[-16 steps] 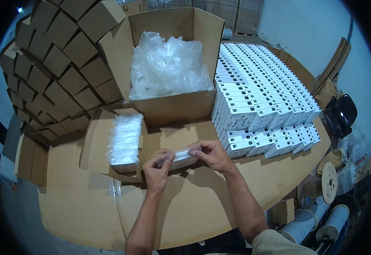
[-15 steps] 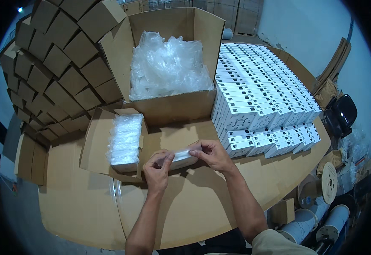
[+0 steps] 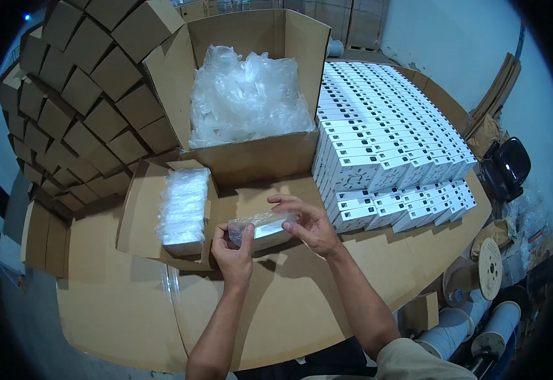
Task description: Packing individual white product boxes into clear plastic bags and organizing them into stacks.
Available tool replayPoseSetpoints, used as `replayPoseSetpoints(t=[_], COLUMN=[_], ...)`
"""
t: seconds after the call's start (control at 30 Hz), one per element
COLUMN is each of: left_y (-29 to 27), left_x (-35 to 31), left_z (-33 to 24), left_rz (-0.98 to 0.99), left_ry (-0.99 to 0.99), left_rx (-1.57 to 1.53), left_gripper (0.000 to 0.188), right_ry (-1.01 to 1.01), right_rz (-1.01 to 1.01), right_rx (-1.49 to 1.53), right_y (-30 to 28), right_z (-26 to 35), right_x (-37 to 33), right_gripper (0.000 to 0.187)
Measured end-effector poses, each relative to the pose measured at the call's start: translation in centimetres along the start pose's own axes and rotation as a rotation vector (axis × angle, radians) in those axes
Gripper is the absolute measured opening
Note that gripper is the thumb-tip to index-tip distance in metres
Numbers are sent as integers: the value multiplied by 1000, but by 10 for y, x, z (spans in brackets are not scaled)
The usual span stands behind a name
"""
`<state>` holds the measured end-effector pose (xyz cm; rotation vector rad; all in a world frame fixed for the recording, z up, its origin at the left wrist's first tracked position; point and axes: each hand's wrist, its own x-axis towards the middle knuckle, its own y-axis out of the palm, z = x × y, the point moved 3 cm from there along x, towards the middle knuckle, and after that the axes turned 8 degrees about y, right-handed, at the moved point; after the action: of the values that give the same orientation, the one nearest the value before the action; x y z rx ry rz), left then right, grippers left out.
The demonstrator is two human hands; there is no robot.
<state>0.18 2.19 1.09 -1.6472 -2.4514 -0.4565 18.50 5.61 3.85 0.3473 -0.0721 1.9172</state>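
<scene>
A small white box (image 3: pixel 272 238) in a clear plastic bag (image 3: pixel 243 224) is held over the table between my two hands. My left hand (image 3: pixel 232 254) pinches the bag's left end between thumb and fingers. My right hand (image 3: pixel 313 227) grips the right end of the bagged box, thumb in front and upper fingers lifted behind. Just left of my hands, an open carton (image 3: pixel 138 218) contains a row of white boxes in clear plastic (image 3: pixel 184 204). The underside of the box I hold is hidden.
Behind my hands stands a large open carton (image 3: pixel 251 158) full of loose clear plastic bags (image 3: pixel 251 95). Stacked white boxes (image 3: pixel 358 174) fill the right of the cardboard-covered table (image 3: pixel 301 316). Brown cartons (image 3: pixel 93 120) rise at the left. Cable spools (image 3: pixel 490 272) lie at the lower right.
My right hand's upper fingers have lifted and spread off the box. At the left end the plastic bag now shows more, puffed out beside my left thumb.
</scene>
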Motion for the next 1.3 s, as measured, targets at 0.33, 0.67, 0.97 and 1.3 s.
replayPoseSetpoints(t=[0.33, 0.67, 0.97, 1.3], left_y=[5, 17, 5, 0], left_x=[-5, -20, -4, -12], left_z=[-17, -37, -17, -4], left_rz=[-40, 345, 357, 366], left_ry=[239, 878, 265, 46], left_rx=[63, 839, 273, 230], left_gripper=[24, 31, 29, 53], right_ry=[385, 345, 105, -3], right_rz=[8, 23, 46, 113], right_rx=[-197, -186, -462, -1085], right_y=[3, 1, 0, 18], right_z=[-1, -2, 14, 43], right_x=[-4, -3, -4, 0], right_gripper=[21, 24, 23, 28])
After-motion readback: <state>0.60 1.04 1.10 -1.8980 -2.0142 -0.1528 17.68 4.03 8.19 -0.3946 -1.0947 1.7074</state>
